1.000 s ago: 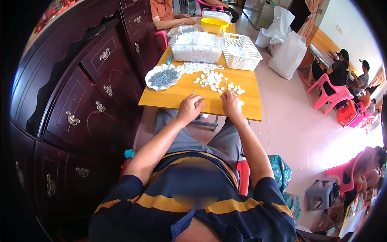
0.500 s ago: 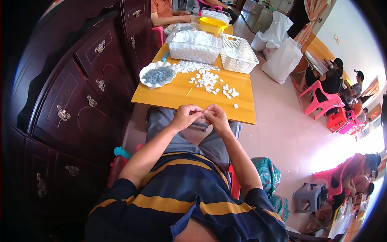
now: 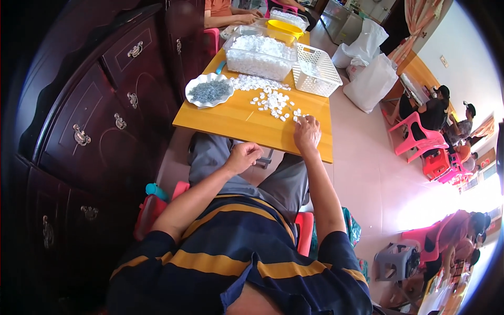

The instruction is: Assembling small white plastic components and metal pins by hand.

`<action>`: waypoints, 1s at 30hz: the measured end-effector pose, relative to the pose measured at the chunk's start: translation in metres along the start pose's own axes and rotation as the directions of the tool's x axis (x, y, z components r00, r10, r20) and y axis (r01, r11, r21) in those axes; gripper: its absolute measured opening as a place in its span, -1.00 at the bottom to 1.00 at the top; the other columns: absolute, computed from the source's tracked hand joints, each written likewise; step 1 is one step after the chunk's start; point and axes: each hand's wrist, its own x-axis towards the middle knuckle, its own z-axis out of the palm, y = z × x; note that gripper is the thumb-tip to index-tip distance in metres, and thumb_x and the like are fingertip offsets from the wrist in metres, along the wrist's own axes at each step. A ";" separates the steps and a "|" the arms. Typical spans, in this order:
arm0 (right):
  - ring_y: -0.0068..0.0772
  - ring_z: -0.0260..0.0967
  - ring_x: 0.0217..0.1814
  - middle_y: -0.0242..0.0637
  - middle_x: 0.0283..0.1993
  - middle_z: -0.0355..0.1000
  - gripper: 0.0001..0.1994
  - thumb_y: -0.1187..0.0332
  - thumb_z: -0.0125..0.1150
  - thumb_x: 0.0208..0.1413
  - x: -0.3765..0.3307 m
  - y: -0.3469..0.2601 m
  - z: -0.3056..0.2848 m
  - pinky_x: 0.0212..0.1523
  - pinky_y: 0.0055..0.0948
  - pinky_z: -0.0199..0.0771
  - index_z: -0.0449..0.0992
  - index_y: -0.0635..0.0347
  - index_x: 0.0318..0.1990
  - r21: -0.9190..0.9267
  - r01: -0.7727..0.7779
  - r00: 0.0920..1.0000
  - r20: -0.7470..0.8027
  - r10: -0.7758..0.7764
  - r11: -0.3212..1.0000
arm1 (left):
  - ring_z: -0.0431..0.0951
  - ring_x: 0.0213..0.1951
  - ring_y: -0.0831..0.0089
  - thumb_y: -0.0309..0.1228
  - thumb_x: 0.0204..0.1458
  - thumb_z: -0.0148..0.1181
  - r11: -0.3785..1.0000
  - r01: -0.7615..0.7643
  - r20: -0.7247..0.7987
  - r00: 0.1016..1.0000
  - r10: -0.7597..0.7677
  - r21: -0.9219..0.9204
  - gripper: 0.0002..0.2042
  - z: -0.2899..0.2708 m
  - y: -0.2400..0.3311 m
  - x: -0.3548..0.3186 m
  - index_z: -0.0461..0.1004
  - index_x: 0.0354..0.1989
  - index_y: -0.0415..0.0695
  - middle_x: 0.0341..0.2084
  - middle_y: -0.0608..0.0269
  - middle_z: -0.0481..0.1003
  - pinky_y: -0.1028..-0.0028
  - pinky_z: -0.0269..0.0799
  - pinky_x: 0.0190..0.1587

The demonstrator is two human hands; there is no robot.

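My right hand reaches palm down over the right part of the wooden table, its fingers loosely apart at the edge of a scatter of small white plastic pieces. What lies under the palm is hidden. Above my lap, just off the table's near edge, my left hand is closed in a pinch. Anything between its fingertips is too small to make out. A white scalloped dish on the left holds a heap of small grey-blue, translucent pieces.
Behind the scatter stand a clear bin full of white pieces and a white perforated basket. Farther back are a yellow basin and another person's arms. Dark drawers line the left; white sacks stand right.
My hands were together above my lap, fingertips meeting. My right hand has moved forward and right onto the table, covering where a lone white piece lay. The left stays back, lowered slightly.
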 end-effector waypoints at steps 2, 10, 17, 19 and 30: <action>-0.05 0.31 0.22 -0.22 0.12 0.43 -0.78 0.31 0.21 0.15 0.002 0.001 0.005 0.15 -0.06 0.36 0.65 0.04 -0.08 -0.067 -0.012 1.000 0.010 0.013 0.998 | 0.48 -0.56 0.66 -0.43 0.20 0.25 1.000 0.004 -0.006 1.000 -0.004 0.018 -0.86 0.000 0.001 -0.001 0.58 -0.31 -0.26 -0.53 0.38 0.54 0.58 0.42 -0.45; -0.12 0.31 0.21 -0.29 0.06 0.47 -0.84 0.28 0.21 0.12 -0.003 0.004 0.013 0.11 -0.06 0.35 0.69 0.02 -0.26 -0.072 0.039 0.999 -0.002 -0.040 0.997 | 0.50 -0.55 0.65 -0.43 0.18 0.24 1.000 0.000 0.001 1.000 0.000 0.024 -0.87 -0.001 0.006 -0.002 0.58 -0.32 -0.26 -0.53 0.37 0.55 0.56 0.44 -0.43; -0.11 0.48 -0.02 -0.27 -0.17 0.56 -0.87 0.29 0.25 0.08 -0.021 -0.006 0.009 0.02 -0.09 0.43 0.70 0.02 -0.36 0.055 0.117 0.991 0.065 -0.121 0.992 | 0.51 -0.54 0.64 -0.43 0.17 0.25 0.999 0.006 -0.010 1.000 -0.005 0.054 -0.86 -0.002 0.005 -0.003 0.58 -0.32 -0.27 -0.54 0.36 0.55 0.55 0.46 -0.43; -0.12 0.52 -0.09 -0.24 -0.23 0.56 -0.87 0.29 0.26 0.07 -0.025 -0.010 0.006 -0.05 -0.11 0.47 0.70 0.03 -0.36 0.162 0.153 0.982 0.085 -0.169 0.975 | 0.51 -0.54 0.64 -0.43 0.17 0.24 0.997 0.022 -0.016 1.000 -0.020 0.075 -0.87 -0.002 0.005 -0.003 0.59 -0.31 -0.26 -0.53 0.35 0.56 0.55 0.47 -0.43; -0.04 0.58 -0.13 -0.17 -0.19 0.62 -0.81 0.22 0.36 0.02 -0.017 -0.008 -0.007 -0.05 -0.11 0.55 0.67 0.06 -0.26 0.182 -0.077 0.957 0.288 0.022 0.980 | 0.50 -0.53 0.64 -0.42 0.17 0.24 0.998 0.041 0.010 0.999 -0.042 0.051 -0.87 0.003 0.004 -0.004 0.58 -0.30 -0.25 -0.51 0.35 0.55 0.55 0.47 -0.42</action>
